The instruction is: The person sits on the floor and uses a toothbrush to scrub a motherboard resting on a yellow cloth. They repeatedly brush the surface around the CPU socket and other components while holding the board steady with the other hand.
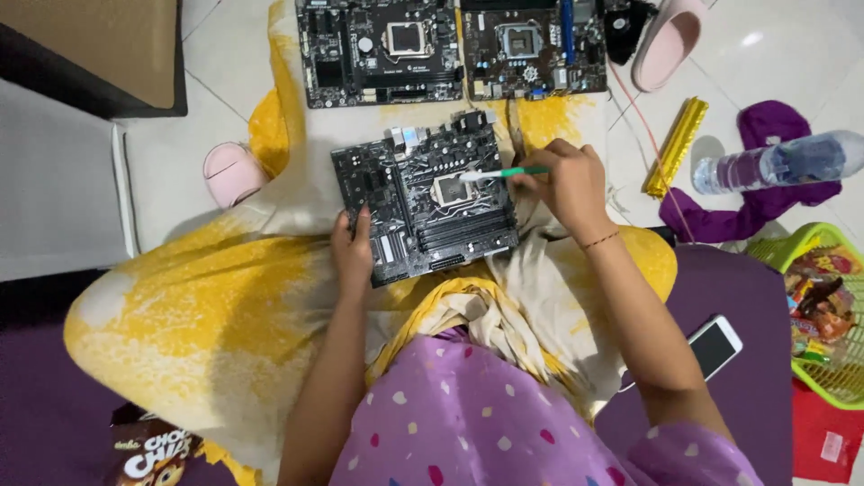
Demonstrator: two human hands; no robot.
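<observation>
Lap: yellow and white cloth over the knees, circuit board lying on it.
Left hand: clamped on the board's near left edge, thumb on top.
Right hand: fingers pinched round a green-handled brush, held just right of the board.
Brush tip: white end touching the square socket at the board's middle.
Far: two more boards side by side on the floor.
Right: phone, water bottle.
</observation>
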